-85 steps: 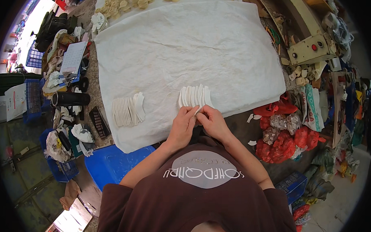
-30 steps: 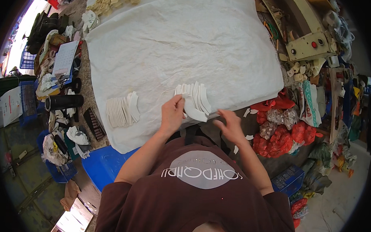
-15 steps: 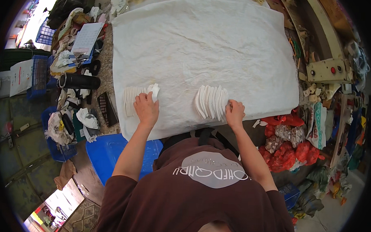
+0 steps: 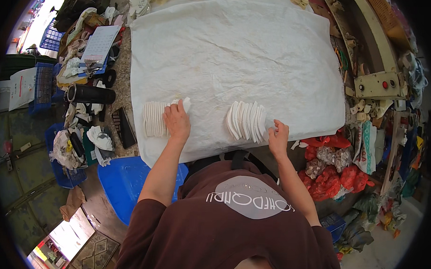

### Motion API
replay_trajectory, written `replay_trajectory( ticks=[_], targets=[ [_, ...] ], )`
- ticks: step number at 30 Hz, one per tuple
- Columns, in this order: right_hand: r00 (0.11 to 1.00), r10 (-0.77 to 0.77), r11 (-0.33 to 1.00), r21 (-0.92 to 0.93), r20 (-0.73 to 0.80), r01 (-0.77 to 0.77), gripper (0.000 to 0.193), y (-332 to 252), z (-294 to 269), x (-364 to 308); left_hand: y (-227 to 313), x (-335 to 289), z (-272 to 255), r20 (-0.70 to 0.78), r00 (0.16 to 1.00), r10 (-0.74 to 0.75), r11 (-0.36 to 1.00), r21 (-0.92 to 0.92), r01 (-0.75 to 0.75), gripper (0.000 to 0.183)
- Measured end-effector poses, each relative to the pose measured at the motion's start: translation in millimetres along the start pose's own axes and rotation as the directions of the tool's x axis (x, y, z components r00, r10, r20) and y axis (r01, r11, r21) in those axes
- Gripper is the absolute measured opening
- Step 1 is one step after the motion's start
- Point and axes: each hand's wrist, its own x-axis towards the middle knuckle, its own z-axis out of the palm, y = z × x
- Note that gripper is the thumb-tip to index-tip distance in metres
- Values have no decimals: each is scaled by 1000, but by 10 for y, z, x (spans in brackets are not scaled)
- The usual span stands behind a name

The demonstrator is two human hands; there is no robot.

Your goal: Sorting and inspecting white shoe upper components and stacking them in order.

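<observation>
On the white cloth, two rows of thin, flat, whitish pieces stand on edge, packed face to face; their material is hard to tell. My left hand [image 4: 178, 122] lies at the right end of the left row [image 4: 154, 119]. Its fingers close on a white piece [image 4: 186, 105] that shows past the fingertips. My right hand [image 4: 278, 137] hovers just right of the right row [image 4: 247, 121], apart from it. Nothing shows between its fingers, and the index finger stands away from the thumb.
The white cloth [image 4: 237, 54] covers the table. At left lie a black cylinder [image 4: 91, 93], a clipboard [image 4: 97, 49] and a dark phone-like slab [image 4: 124, 127]. A blue bin [image 4: 121, 183] stands below. Red plastic bags [image 4: 325, 178] and a control box [image 4: 379, 85] are at right.
My right hand has come off the right row, moving slightly right, and its fingers have opened. My left hand has shifted a little right with the white piece.
</observation>
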Motion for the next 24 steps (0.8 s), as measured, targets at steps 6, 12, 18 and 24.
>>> replay_trajectory(
  ticks=[6,12,18,24],
  targets=[
    [999,-38,999,-2,-9,38,30,-87,-59,-21,15,-13,108,-101,988,116,971,-197,-134,29],
    [991,-123,992,-9,-60,123,27,-202,-71,-22,-51,-43,44,-251,952,177,921,-298,-250,17],
    [990,-143,983,116,-9,143,17,-556,-128,-88,260,-99,-422,-23,1000,-5,733,-680,-12,10],
    [935,-232,937,320,267,141,19,-1516,-241,-335,871,-385,-818,254,958,133,409,-895,180,13]
  ],
)
